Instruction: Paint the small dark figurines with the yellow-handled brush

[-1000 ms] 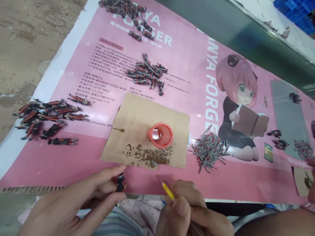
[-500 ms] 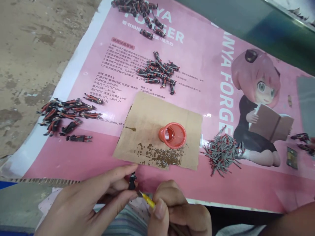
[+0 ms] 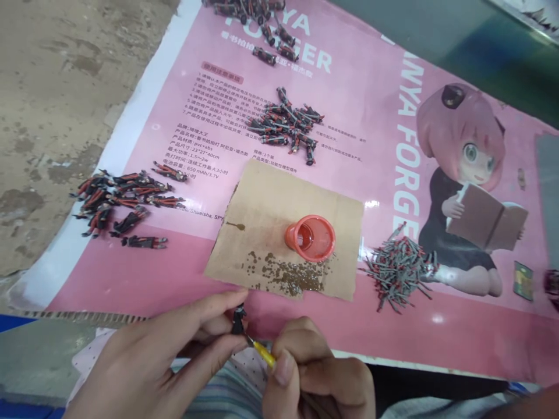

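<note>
Between the thumb and fingers of my left hand (image 3: 170,349) is a small black figurine (image 3: 238,321), held upright at the table's front edge. My right hand (image 3: 314,372) is closed around a thin brush (image 3: 264,353) with a yellow section near its fine dark tip. That tip is at the lower part of the figurine; whether it touches cannot be made out. Just beyond both hands lies a piece of brown cardboard (image 3: 244,198) spotted with dark wet drops. On it a red plastic cup (image 3: 324,256) stands, with some liquid inside.
Black-and-red figurines lie in a left pile (image 3: 117,195), a middle pile (image 3: 286,125) and a far pile (image 3: 248,11). Right of the cardboard is a heap of thin grey-and-red pieces (image 3: 399,270). A pink printed sheet (image 3: 174,256) covers the table.
The brush tip has moved closer to the figurine. The view has shifted slightly, and dark pieces at the far right edge have mostly gone out of sight.
</note>
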The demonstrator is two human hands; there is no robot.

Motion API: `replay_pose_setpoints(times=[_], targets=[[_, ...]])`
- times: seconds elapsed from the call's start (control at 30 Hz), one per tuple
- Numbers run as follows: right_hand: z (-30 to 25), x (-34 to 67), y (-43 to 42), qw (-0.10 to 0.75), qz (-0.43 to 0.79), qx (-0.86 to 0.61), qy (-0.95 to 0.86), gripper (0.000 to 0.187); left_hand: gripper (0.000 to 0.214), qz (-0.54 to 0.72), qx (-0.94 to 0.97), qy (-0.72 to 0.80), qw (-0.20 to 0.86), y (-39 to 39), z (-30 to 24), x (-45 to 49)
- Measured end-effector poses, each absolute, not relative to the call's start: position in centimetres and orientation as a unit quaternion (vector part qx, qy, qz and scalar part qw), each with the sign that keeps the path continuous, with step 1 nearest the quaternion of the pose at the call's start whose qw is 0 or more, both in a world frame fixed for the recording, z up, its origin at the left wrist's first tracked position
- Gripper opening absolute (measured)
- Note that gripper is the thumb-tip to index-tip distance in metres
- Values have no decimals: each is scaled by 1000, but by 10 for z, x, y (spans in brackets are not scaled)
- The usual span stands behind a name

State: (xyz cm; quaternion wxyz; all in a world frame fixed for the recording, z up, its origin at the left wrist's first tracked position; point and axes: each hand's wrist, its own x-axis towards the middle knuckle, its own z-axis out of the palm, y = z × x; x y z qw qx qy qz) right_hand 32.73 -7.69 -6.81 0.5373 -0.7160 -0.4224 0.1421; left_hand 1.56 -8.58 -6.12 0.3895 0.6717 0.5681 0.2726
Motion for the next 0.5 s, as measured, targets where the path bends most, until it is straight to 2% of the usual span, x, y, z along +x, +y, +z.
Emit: replay_pose_setpoints(times=[0.13,0.4,0.5], targets=[[-76,245,-91,522,130,-732,-418,44,30,269,695,548,379,-87,-62,10],[-90,160,-118,496,104,-747,-430,48,29,282,687,551,381,-87,-63,11],[-97,153,-127,485,58,-757,-434,50,36,282,607,601,436,-95,-70,5]])
